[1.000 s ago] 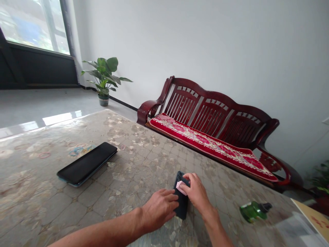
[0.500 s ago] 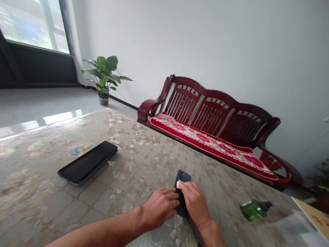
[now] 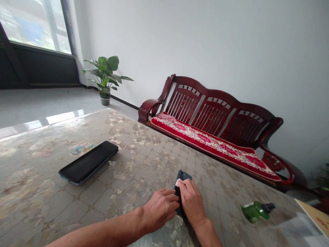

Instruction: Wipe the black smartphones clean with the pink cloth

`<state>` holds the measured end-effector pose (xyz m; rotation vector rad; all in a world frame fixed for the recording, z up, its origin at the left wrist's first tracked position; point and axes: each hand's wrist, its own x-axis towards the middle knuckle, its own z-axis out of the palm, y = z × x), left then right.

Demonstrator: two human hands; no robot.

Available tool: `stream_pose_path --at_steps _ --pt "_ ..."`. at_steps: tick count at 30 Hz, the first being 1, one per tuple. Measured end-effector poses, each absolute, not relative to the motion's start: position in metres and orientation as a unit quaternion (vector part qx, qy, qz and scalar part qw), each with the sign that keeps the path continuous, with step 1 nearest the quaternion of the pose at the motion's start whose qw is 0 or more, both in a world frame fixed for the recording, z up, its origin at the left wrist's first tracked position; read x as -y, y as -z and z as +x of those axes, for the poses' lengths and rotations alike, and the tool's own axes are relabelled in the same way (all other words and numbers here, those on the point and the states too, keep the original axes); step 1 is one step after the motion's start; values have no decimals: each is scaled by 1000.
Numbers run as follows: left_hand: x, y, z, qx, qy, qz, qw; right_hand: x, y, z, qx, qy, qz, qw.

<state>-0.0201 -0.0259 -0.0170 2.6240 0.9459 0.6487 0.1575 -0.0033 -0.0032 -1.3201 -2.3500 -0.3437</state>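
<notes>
A dark phone (image 3: 183, 176) lies camera-side up on the patterned table (image 3: 144, 161), mostly covered by my hands. My left hand (image 3: 159, 208) rests on its left edge, fingers curled against it and pinning it down. My right hand (image 3: 190, 202) lies over the phone with the fingers pressed together on a small pink pad (image 3: 177, 183), which touches the phone's back near the left edge.
A larger black phone (image 3: 88, 162) lies face up to the left, beside coloured rubber bands (image 3: 78, 149). A green bottle (image 3: 257, 210) lies on its side at the right. A red wooden bench (image 3: 213, 127) stands behind the table, and a potted plant (image 3: 105, 77) by the wall.
My right hand has slid the pink pad down and left across the phone, toward me, uncovering the camera end. My left hand has stayed put.
</notes>
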Motion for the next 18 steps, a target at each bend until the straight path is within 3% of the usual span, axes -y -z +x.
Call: stream_pose_path --at_steps 6,18 --pt "24 18 -19 -317 -236 908 140 25 1 168 875 66 -435 200" --pt "26 22 -20 -323 -231 906 145 17 7 172 851 86 -459 242"
